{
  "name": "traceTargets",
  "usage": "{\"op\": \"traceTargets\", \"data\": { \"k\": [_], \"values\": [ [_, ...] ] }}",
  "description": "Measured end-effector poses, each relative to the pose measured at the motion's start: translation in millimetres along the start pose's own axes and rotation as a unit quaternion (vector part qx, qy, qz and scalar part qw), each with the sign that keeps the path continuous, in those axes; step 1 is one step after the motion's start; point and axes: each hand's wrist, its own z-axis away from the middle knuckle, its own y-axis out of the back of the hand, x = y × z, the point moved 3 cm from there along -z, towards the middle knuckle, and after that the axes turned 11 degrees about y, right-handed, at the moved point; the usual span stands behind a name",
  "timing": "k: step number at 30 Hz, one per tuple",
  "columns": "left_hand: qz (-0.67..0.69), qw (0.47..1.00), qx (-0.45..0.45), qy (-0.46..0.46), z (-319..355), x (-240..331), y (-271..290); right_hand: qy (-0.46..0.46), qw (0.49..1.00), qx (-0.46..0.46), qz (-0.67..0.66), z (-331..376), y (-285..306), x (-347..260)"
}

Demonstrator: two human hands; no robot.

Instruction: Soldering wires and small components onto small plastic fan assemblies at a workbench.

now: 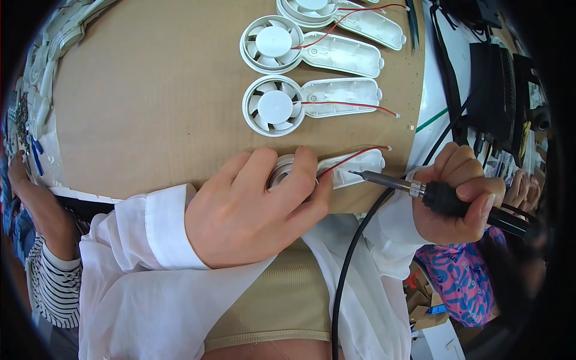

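My left hand [255,201] rests over the nearest white handheld-fan half-shell [367,163], its fingers curled around the round fan end and hiding most of it. From under those fingers a red wire [354,157] runs along the shell's handle to a small white connector. My right hand [453,201] grips a black-handled soldering iron [414,188]. Its thin metal tip points left, just over the handle part of that shell; whether it touches cannot be told. Farther off lie a second fan half-shell [275,107] and a third [273,42], each with a fan and red wire.
Another fan shell [372,27] lies at the far edge of the brown board [150,90]. White parts [51,66] are piled far left. A black cable [354,252] crosses my front. Black equipment [492,84] stands right. Other people's arms show at left [45,210] and right [523,191].
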Motion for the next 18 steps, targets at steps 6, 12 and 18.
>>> {"op": "traceTargets", "data": {
  "k": [6,12,18],
  "values": [
    [-0.011,1.000,0.001,-0.014,1,-3,-5,0.016,0.999,-0.025,0.024,0,-9,1],
    [-0.010,1.000,-0.005,-0.011,1,-5,-3,0.009,0.999,-0.025,0.026,0,-18,3],
    [0.010,1.000,-0.006,0.000,1,-6,-5,0.019,0.999,-0.018,0.022,2,-20,6]
  ]
}}
